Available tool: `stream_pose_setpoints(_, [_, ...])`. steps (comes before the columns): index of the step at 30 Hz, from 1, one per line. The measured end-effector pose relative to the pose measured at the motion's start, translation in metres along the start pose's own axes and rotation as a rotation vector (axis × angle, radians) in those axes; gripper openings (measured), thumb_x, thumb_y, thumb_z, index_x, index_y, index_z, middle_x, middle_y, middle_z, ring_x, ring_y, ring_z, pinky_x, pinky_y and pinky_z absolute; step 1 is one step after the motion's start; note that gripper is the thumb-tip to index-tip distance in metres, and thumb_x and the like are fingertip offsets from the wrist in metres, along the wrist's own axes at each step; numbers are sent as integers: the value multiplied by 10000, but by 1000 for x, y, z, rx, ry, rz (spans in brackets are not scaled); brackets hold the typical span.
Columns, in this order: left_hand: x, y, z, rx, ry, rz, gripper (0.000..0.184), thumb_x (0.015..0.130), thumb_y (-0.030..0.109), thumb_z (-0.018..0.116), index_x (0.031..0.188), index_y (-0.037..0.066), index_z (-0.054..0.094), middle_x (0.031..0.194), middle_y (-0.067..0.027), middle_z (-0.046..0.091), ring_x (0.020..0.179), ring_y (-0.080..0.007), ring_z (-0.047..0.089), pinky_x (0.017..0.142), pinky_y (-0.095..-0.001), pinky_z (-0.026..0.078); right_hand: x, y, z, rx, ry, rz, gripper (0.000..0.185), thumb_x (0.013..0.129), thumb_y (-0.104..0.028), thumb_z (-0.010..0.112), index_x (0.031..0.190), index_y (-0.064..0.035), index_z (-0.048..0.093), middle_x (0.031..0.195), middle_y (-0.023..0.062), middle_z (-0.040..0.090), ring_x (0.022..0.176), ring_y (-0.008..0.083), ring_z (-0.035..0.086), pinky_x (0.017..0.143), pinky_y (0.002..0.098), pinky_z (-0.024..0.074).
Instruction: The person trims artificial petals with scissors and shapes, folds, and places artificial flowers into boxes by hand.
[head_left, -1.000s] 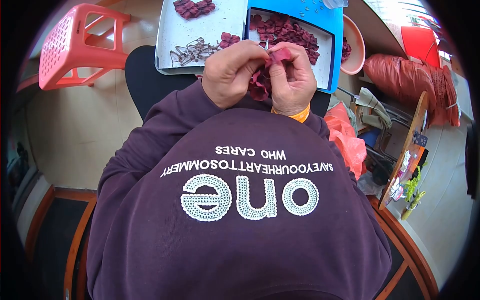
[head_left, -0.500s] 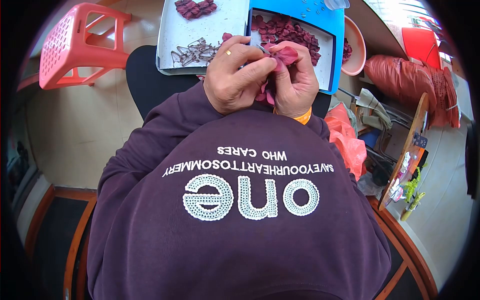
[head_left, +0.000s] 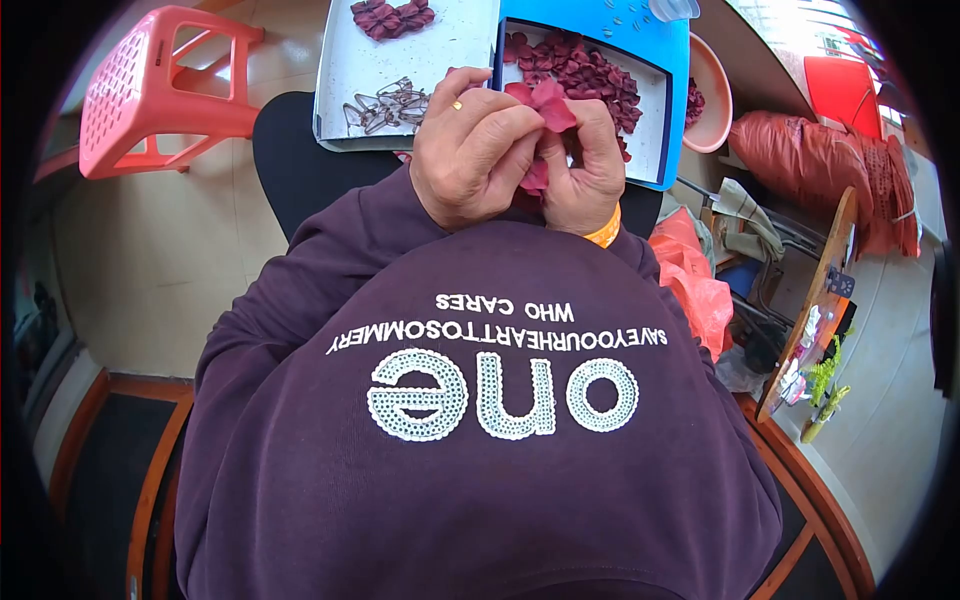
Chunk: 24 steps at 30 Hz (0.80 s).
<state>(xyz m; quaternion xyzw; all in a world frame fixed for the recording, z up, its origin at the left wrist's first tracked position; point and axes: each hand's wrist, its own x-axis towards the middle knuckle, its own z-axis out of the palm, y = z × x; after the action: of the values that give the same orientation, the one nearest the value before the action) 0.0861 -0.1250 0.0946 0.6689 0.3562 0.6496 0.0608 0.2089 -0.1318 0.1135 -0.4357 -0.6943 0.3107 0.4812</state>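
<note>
And here the crimson, soft-petalled fabric flowers (head_left: 550, 108) sit between two hands, raised above the near edge of the blue bench (head_left: 628, 48). The left hand (head_left: 465, 155) has its fingers closed on the petals; the right hand (head_left: 585, 185) pinches from the other side, thumb against forefinger. They look feather-light, limp and easily creased — best held at the gathered middle, one would judge, rather than by the thin, rounded petal edges. Towards the near right corner, a white-lined, dark-walled tray (head_left: 652, 105) carries a heap of ruffled burgundy blossoms (head_left: 590, 80); to the left, stiff-looking, tangled brown wire pieces (head_left: 388, 105) lie in a shallow white tray (head_left: 345, 60).
</note>
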Motion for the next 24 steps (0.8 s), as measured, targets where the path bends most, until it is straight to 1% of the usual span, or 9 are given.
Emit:
stream_pose_setpoints(1, [0,1,0,0,0,0,187,617,-26,620,792,35,591,726,-47,578,606,-174,506,810,-379,418,-1,0,0,0,0,0,203,775,41,563,970,-12,544,906,64,535,721,126,488,672,201,421])
stream_pose_setpoints(5, [2,7,-1,-52,-44,-8,170,634,2,614,799,37,595,723,-49,577,608,-172,507,840,-395,394,-2,2,3,226,86,154,193,786,44,549,969,-17,547,900,60,543,725,123,496,678,202,420])
stream_pose_setpoints(6, [3,8,-2,-51,-42,-7,170,634,2,614,799,37,595,723,-49,577,608,-172,507,840,-395,394,-2,2,3,226,85,153,193,786,44,549,969,-17,547,900,60,543,725,123,496,678,202,420])
stream_pose_setpoints(10, [7,11,-8,-187,-36,-82,163,650,38,603,813,35,601,725,-45,571,620,-173,504,878,-409,359,-1,5,3,484,120,273,200,804,51,518,989,-23,540,931,55,554,763,116,518,703,200,432])
stream_pose_setpoints(11, [7,11,-9,-189,-36,-84,163,650,38,603,813,35,601,725,-45,571,620,-173,504,878,-409,359,-2,4,3,482,120,274,200,804,51,518,989,-23,540,931,55,554,763,116,518,703,200,432])
stream_pose_setpoints(15, [9,9,-13,-164,1,-126,168,656,54,590,823,37,605,797,-59,562,677,-172,502,900,-412,332,1,1,5,638,134,337,215,812,58,498,1010,-21,526,955,49,564,809,113,538,735,205,446])
stream_pose_setpoints(16, [8,9,-13,-163,2,-128,168,656,54,590,823,37,605,797,-59,562,677,-172,502,900,-412,332,0,2,5,638,132,339,215,812,58,498,1010,-21,526,955,49,564,809,113,538,735,205,446])
stream_pose_setpoints(20, [5,5,-11,-47,-56,-165,189,666,59,578,852,38,601,883,-76,543,738,-174,494,901,-408,325,-2,9,0,522,67,309,274,769,29,569,1026,-32,495,1013,83,569,846,158,564,753,226,467])
stream_pose_setpoints(24, [4,1,-15,-54,-81,-184,200,696,50,547,888,34,600,916,-89,531,761,-182,489,877,-371,344,2,5,-1,607,49,350,268,801,39,521,1057,-18,469,983,85,565,829,126,560,727,205,473])
